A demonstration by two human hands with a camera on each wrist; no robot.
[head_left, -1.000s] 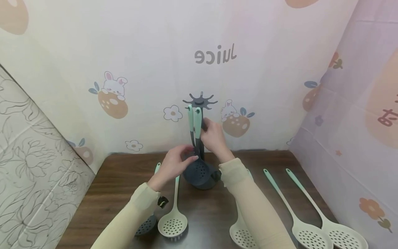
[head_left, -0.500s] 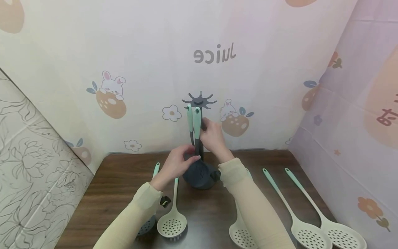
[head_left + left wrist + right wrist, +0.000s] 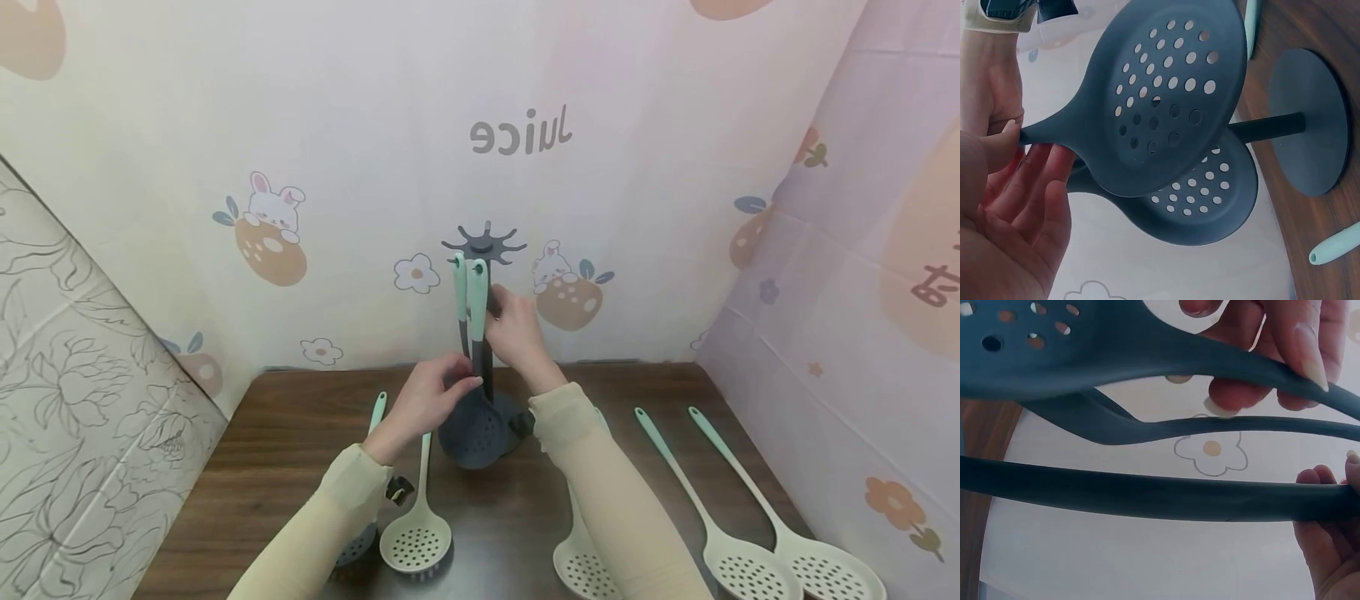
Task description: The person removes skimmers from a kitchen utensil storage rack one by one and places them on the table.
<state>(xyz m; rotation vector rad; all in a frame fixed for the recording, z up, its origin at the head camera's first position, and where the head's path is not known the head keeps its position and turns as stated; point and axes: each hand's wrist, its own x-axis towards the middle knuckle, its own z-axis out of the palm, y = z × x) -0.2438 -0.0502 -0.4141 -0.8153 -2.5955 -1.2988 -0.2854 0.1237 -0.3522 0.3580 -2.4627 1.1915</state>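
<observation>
A dark utensil stand [image 3: 485,243] with a spoked top stands at the back of the table. Two dark skimmers with mint handles are upright against its near side, handle tops at the spokes. My left hand [image 3: 431,392] pinches the neck of the front skimmer [image 3: 471,433], thumb on the near side. Behind it, in the left wrist view, is the second skimmer [image 3: 1179,232], which also has holes. My right hand [image 3: 517,329] grips the stand's pole [image 3: 1147,495] high up, below the spokes. The stand's round base [image 3: 1307,125] rests on the table.
On the brown wooden table [image 3: 300,417] lie a cream skimmer [image 3: 416,537], a partly hidden dark one [image 3: 356,546], and a cream utensil [image 3: 585,567] under the right forearm. Two cream perforated turners [image 3: 753,567] lie at the right. Patterned cloth [image 3: 375,167] hangs behind.
The front skimmer's head tips slightly back, then swings forward and a little lower, away from the pole. The left hand shifts slightly right; the right hand stays on the pole.
</observation>
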